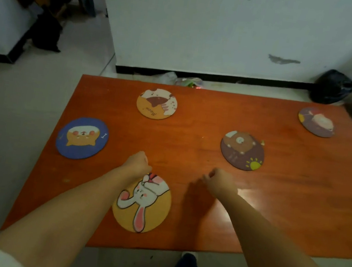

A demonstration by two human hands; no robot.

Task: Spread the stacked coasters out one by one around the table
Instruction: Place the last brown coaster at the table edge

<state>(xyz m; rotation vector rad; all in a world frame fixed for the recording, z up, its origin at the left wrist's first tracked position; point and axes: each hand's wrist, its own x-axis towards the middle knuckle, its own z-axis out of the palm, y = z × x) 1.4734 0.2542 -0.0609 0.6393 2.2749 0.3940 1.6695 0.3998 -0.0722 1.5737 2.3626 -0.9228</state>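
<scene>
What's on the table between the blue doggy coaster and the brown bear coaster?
Nothing: the head view shows only bare orange table between the blue dog coaster and the bear coaster.

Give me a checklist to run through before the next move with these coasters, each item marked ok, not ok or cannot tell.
1. Coasters lie apart, none overlapping: ok. The rabbit coaster, blue dog coaster, cat coaster, bear coaster and far right coaster each sit alone.
2. Stack used up: cannot tell whether another coaster lies under the rabbit one.
3. Left hand free: ok, closed fist, nothing visible in it.
4. Right hand free: ok, fingers curled, nothing visible in it.
5. All coasters fully on the table: ok, though the blue dog coaster sits near the left edge.
</scene>
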